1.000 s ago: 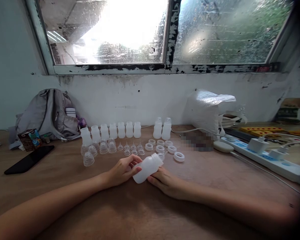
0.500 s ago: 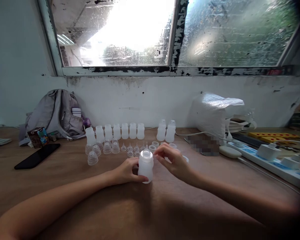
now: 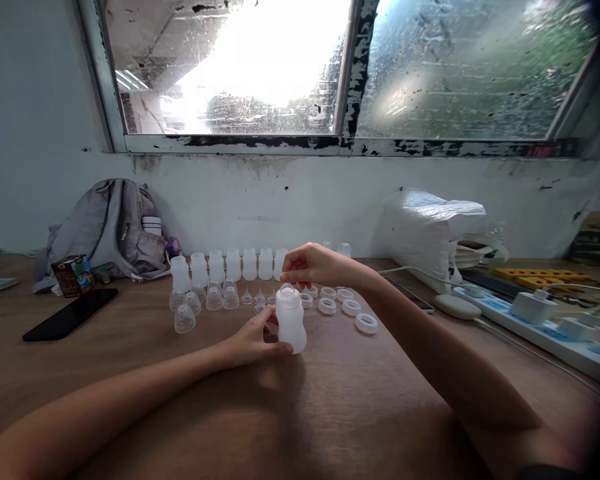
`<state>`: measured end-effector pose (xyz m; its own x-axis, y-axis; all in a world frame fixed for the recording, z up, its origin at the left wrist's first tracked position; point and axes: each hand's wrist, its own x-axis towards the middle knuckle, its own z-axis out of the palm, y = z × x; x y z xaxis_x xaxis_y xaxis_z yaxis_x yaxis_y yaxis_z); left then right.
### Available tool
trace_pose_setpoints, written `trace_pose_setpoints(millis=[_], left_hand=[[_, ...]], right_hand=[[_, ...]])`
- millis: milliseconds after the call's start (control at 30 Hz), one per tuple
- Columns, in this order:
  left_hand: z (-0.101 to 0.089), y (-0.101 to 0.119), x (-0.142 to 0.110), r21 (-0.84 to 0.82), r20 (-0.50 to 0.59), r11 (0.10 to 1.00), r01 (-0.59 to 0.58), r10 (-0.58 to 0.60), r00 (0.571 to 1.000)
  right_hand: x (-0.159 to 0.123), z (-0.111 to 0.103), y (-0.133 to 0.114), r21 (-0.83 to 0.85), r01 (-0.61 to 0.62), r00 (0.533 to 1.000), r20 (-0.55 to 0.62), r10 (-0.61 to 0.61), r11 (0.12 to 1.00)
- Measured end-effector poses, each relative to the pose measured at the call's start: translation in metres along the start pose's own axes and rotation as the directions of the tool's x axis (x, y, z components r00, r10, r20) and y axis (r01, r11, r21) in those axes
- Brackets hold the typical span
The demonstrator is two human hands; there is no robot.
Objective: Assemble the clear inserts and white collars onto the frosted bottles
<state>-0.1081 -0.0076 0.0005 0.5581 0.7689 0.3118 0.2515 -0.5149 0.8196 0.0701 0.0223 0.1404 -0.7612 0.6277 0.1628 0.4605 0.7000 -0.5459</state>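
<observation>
My left hand (image 3: 257,339) is wrapped around a frosted white baby bottle (image 3: 291,327), which stands nearly upright, tilted slightly. A white collar ring sits at its neck, with a clear bottle nipple (image 3: 289,288) showing at the top. Right above it, my right hand (image 3: 310,265) has its fingertips pinched together on the nipple's tip, which they mostly hide. Behind my hands lie several loose clear nipples (image 3: 247,297) and several white collar rings (image 3: 367,324). Clear dome caps (image 3: 185,319) stand to the left, in front of a row of open bottles (image 3: 216,267).
Two capped bottles (image 3: 345,250) stand at the back, mostly behind my right arm. On the left are a phone (image 3: 71,315), a small carton (image 3: 73,275) and a grey backpack (image 3: 105,227). A power strip (image 3: 545,330), cables and a white bag (image 3: 420,233) occupy the right.
My right hand has moved left and up from beside the bottle to its top, its fingers closing at the nipple. The bottle in my left hand has shifted slightly up and tilted.
</observation>
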Motion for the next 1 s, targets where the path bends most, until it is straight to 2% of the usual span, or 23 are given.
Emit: trace_pose_setpoints(millis=[133, 200, 267, 333, 433, 500, 600, 667, 733, 867, 1000], left_hand=[[-0.001, -0.002, -0.001, -0.170, -0.014, 0.985, 0.026, -0.029, 0.999], [-0.001, -0.004, 0.000, -0.247, 0.007, 0.968, 0.044, -0.043, 0.999], [-0.001, -0.005, 0.001, -0.258, 0.016, 0.964, 0.064, -0.062, 0.998], [0.000, -0.006, 0.001, -0.194, 0.010, 0.977, 0.083, -0.083, 0.996], [0.001, -0.006, -0.001, -0.064, 0.009, 0.994, 0.092, -0.092, 0.996], [-0.001, -0.003, -0.002, 0.030, 0.053, 0.998, 0.054, -0.055, 0.997], [-0.015, 0.006, -0.002, 0.252, 0.180, 0.967, -0.037, -0.009, 0.984], [-0.030, 0.015, 0.001, 0.409, 0.254, 0.910, -0.066, -0.044, 0.966], [-0.049, 0.024, 0.004, 0.546, 0.268, 0.834, -0.079, -0.085, 0.960], [-0.085, 0.025, 0.012, 0.798, 0.094, 0.599, -0.063, -0.021, 0.995], [-0.105, 0.005, 0.014, 0.937, -0.022, 0.349, 0.031, -0.029, 0.999]], right_hand=[[0.001, -0.003, 0.007, 0.129, -0.012, 0.996, 0.089, 0.001, 0.992], [0.003, -0.008, 0.019, 0.088, -0.043, 0.994, 0.104, 0.034, 0.995], [0.008, -0.014, 0.037, -0.039, -0.107, 0.991, 0.071, 0.110, 0.993], [0.013, -0.016, 0.056, -0.166, -0.196, 0.975, 0.075, 0.210, 0.966], [0.016, -0.016, 0.072, -0.178, -0.247, 0.925, 0.249, 0.287, 0.952], [0.013, -0.017, 0.070, -0.132, -0.228, 0.906, 0.334, 0.260, 0.965], [0.004, -0.023, 0.053, -0.101, -0.162, 0.918, 0.350, 0.187, 0.982], [-0.004, -0.027, 0.040, -0.108, -0.121, 0.929, 0.337, 0.151, 0.987], [-0.010, -0.030, 0.029, -0.128, -0.098, 0.939, 0.317, 0.134, 0.987], [-0.016, -0.027, 0.013, -0.193, -0.092, 0.947, 0.286, 0.146, 0.977], [-0.016, -0.019, 0.005, -0.230, -0.071, 0.957, 0.259, 0.131, 0.971]])
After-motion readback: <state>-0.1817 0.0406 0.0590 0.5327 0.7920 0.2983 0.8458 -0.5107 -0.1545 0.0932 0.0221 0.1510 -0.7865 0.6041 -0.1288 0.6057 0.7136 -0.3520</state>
